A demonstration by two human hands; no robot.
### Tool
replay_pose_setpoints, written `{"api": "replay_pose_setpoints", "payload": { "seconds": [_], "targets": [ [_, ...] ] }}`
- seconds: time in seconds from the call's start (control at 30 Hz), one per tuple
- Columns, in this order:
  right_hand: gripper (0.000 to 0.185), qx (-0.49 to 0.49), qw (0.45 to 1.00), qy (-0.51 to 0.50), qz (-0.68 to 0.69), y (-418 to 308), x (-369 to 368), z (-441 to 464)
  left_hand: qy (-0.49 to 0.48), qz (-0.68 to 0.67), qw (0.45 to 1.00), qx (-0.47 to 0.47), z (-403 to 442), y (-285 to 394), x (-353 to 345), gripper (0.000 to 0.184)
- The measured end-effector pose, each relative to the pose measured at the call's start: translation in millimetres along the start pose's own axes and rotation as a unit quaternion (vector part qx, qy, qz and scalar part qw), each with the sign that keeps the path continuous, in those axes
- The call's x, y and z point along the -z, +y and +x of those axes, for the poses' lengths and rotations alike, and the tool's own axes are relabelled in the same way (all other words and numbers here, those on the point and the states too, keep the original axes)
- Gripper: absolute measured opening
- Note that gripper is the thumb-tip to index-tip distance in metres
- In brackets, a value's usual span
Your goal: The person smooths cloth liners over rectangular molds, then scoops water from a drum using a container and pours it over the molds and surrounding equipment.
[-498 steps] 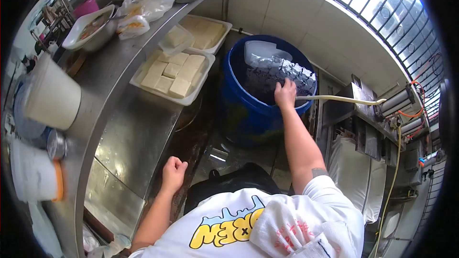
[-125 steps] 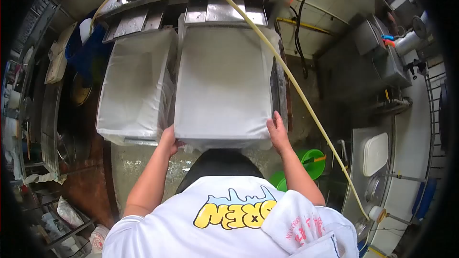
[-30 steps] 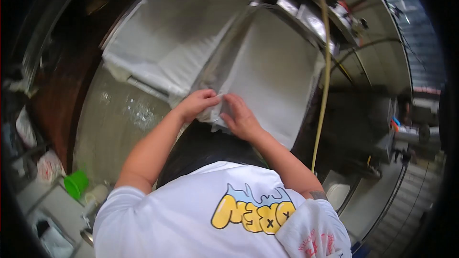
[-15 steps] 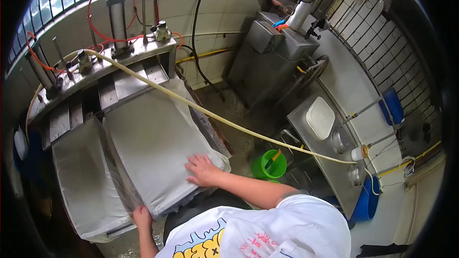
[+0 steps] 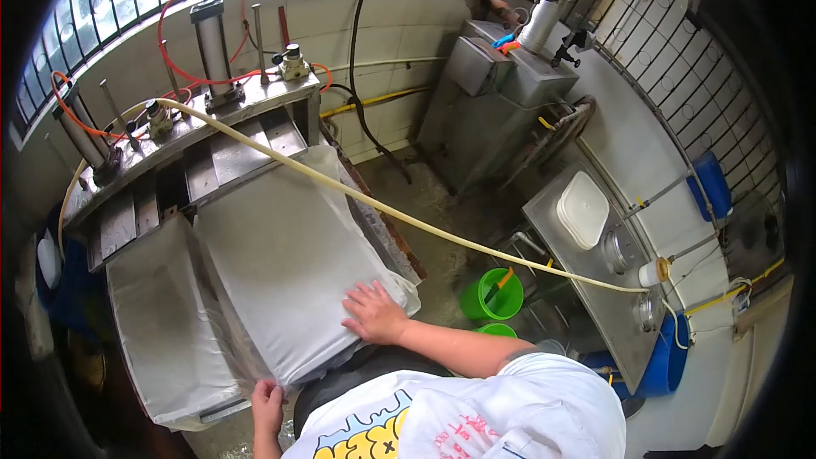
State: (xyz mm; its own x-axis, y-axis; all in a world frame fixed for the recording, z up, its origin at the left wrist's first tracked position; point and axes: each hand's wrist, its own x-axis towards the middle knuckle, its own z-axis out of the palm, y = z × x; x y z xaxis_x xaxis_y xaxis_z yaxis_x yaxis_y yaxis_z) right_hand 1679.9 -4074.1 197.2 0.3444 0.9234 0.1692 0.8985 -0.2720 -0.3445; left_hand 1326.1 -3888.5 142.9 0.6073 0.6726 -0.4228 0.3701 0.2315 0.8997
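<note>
1. A broad rectangular block wrapped in thin, whitish, damp-looking cloth (image 5: 280,263) lies flat below the wearer, in front of a steel press. Its top is smooth and greyish-white, while the cloth wrinkles and hangs loose along the near edge and right side.
2. The right hand (image 5: 375,313) rests palm down near the block's near right corner, fingers spread wide, gripping nothing.
3. The left hand (image 5: 267,404) is at the near left corner, fingers curled in narrowly beside the cloth edge; whether they pinch the fabric I cannot tell.
4. Just to the left lies a second rectangular block in the same pale cloth (image 5: 166,323), separated by a narrow channel of loose, folded fabric.
5. Beyond both stands the shiny steel press beam (image 5: 255,99), topped with upright metal cylinders (image 5: 212,44) and looping thin orange tubes (image 5: 161,49).
6. A long cream-coloured hose (image 5: 382,206) runs from the beam across the far right part of the larger block towards a stainless-steel counter (image 5: 625,289), on which sits a white rounded-rectangular plastic lid or tray (image 5: 583,211).
7. On the dark, wet-looking floor (image 5: 433,259), a bright green plastic bucket (image 5: 469,302) holds an orange-handled tool (image 5: 505,277).
8. Farther back are a boxy grey metal unit (image 5: 476,123), pale tiled walls (image 5: 412,30) and a black-barred window (image 5: 136,0).
</note>
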Motion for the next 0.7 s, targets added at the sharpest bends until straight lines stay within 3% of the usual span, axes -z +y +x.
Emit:
{"api": "replay_pose_setpoints", "payload": {
  "seconds": [0.2,0.27,0.3,0.33,0.37,0.4,0.47,0.5,0.53,0.6,0.63,0.67,0.7],
  "targets": [
    [0.049,-0.01,1.0,-0.021,-0.003,-1.5,-6.5,-1.4,0.047,-0.031,0.998,0.036,10.2,-42.9,17.6,0.013],
    [0.047,-0.012,1.0,-0.023,-0.005,-0.9,-4.7,-0.3,0.046,0.262,0.963,0.035,12.1,-72.5,27.8,0.017],
    [0.046,-0.011,1.0,-0.024,0.001,-1.7,-4.1,1.3,0.058,0.26,0.962,0.056,-5.3,-74.8,34.5,0.017],
    [0.047,-0.007,1.0,-0.006,-0.005,-0.8,-8.2,1.9,-0.074,0.458,0.88,0.104,-10.4,-73.2,45.7,0.017],
    [0.047,0.004,1.0,0.006,0.013,3.5,-8.0,4.0,-0.209,0.62,0.741,0.15,-13.6,-65.3,57.3,0.018],
    [0.047,0.013,0.999,0.016,0.032,7.0,-8.4,4.4,-0.2,0.614,0.744,0.173,-22.6,-53.8,66.9,0.018],
    [0.052,0.001,0.999,0.01,0.044,11.3,2.4,9.2,-0.122,0.497,0.859,0.033,-31.5,-9.5,63.2,0.023],
    [0.057,-0.026,0.999,0.014,0.042,10.4,8.9,11.7,-0.069,0.473,0.878,-0.009,-31.7,32.2,53.3,0.022],
    [0.057,-0.017,0.999,0.007,0.049,9.1,14.8,16.4,-0.016,0.45,0.891,-0.054,-28.6,83.2,39.1,0.022],
    [0.07,-0.057,0.998,-0.036,-0.014,6.3,25.7,25.2,0.015,0.398,0.916,-0.042,-20.5,170.4,9.1,0.028],
    [0.085,-0.075,0.993,-0.087,-0.013,5.7,27.1,30.1,0.038,0.38,0.911,-0.156,-5.4,177.3,-4.7,0.033],
    [0.085,-0.07,0.994,-0.088,-0.01,-1.5,33.1,38.3,0.059,0.359,0.892,-0.268,12.0,176.8,-18.1,0.04],
    [0.093,-0.083,0.983,-0.157,-0.052,-11.6,43.3,47.6,0.009,0.399,0.873,-0.28,30.9,177.3,-33.4,0.056]
  ]
}}
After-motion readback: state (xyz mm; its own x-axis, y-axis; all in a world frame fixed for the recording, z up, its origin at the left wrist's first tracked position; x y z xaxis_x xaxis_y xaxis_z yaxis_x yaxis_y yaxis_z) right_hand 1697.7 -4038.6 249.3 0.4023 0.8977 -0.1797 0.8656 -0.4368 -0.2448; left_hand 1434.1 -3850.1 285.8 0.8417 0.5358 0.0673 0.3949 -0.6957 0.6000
